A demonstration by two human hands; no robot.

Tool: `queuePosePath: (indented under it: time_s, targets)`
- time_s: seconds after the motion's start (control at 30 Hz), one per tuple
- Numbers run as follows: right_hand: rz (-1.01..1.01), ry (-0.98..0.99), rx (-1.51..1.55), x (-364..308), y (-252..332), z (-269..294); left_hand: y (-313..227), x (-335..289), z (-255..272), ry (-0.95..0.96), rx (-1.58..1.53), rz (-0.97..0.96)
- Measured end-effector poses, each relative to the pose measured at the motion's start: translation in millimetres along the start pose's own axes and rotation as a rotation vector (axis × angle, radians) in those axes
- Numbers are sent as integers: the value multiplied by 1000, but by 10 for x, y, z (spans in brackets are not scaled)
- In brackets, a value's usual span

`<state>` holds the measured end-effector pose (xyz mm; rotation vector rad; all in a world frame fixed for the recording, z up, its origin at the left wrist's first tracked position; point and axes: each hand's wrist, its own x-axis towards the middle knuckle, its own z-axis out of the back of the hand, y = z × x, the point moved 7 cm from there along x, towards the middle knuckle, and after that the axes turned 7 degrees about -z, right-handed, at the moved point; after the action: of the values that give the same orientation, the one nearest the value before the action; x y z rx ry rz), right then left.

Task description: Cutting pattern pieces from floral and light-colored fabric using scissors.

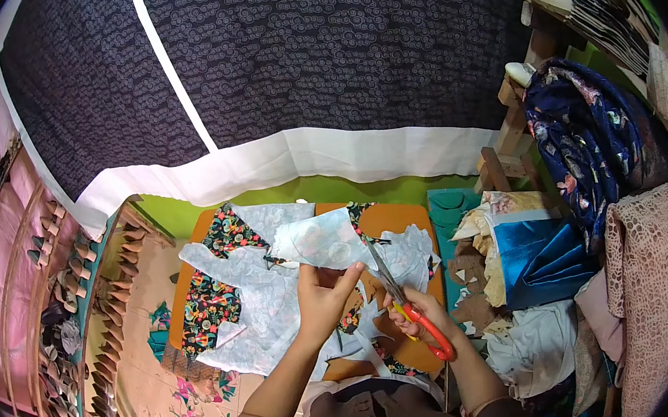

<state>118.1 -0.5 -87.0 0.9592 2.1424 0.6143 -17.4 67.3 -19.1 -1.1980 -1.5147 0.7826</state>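
Observation:
In my left hand (pixel 323 297) is a pale, light-blue patterned piece of fabric (pixel 322 239), pinched along its near edge and lifted above the table. My right hand (pixel 421 313) grips a pair of scissors (pixel 430 327) with red and yellow handles. The blades point up and away, right beside the fabric's right edge; whether they are cutting into it I cannot tell. Below both hands, white-grey fabric pieces (pixel 259 310) and black floral fabric (pixel 213 311) lie spread over a brown table (pixel 401 214).
To the right are folded blue satin (pixel 543 260), crumpled pale cloth (pixel 532 346) and a navy floral cloth (pixel 587 133). Racks of shoe-shaped pieces (pixel 104 346) stand at left. Coloured scraps (pixel 196 402) litter the floor. A dark patterned curtain (pixel 334 54) hangs behind the table.

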Motion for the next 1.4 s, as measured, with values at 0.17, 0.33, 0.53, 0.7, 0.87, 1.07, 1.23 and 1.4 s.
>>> queuePosePath:
  time_s: [0.17,0.33,0.53,0.7,0.87,1.07,1.23,1.4]
  targets:
    - [300,48,-312,-107,138,-95,-36,31,24,-9,16,-21]
    - [270,7,-340,-155,123,-30,-38,34,42,-19,11,3]
    - [266,16,-397,-166,119,-22,-18,31,66,8,71,15]
    - [335,89,-445,-187,140,-108,-24,21,-26,146,185,3]
    - [36,-44,-94,-132,6,44,94,-17,-41,221,163,139]
    - [238,-32,-321,-222,109,-21,75,-13,-34,209,210,165]
    - [278,-81,-407,-242,105,27,66,-12,2,206,298,201]
    - [313,-75,-491,-301,129,38,-37,20,-84,222,19,32]
